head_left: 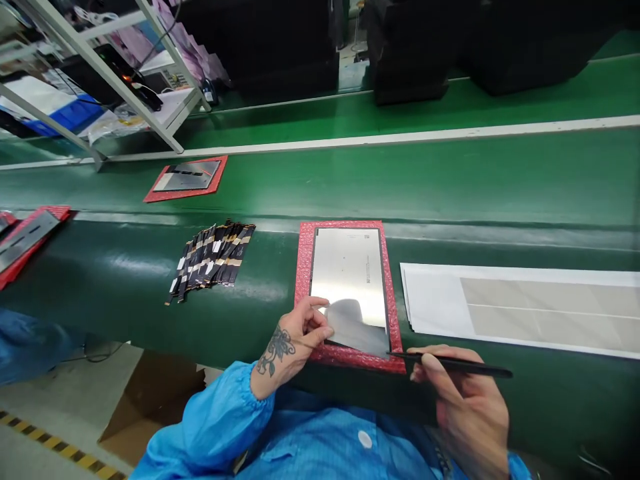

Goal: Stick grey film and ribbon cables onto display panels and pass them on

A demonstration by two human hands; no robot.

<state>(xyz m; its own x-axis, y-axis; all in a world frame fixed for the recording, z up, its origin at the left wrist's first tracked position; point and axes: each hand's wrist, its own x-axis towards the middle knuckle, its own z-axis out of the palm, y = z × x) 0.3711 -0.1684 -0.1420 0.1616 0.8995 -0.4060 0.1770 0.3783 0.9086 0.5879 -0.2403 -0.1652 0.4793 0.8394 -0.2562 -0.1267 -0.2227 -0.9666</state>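
A flat silver display panel with dark edges and small printed codes lies on a red foam sheet in front of me. My left hand rests at the panel's lower left, its index finger and thumb apart and the other fingers partly curled. Black tweezers are gripped in my right hand, with their tip at the panel's lower right corner. Whether the tip holds anything is too small to tell. The panel's lower part looks greyer, with a shadow or reflection across it.
Left of the panel lies a pile of dark flex cables. White sheets with beige strips lie to the right. Another panel on red foam sits farther back on the green surface. A metal rack stands back left.
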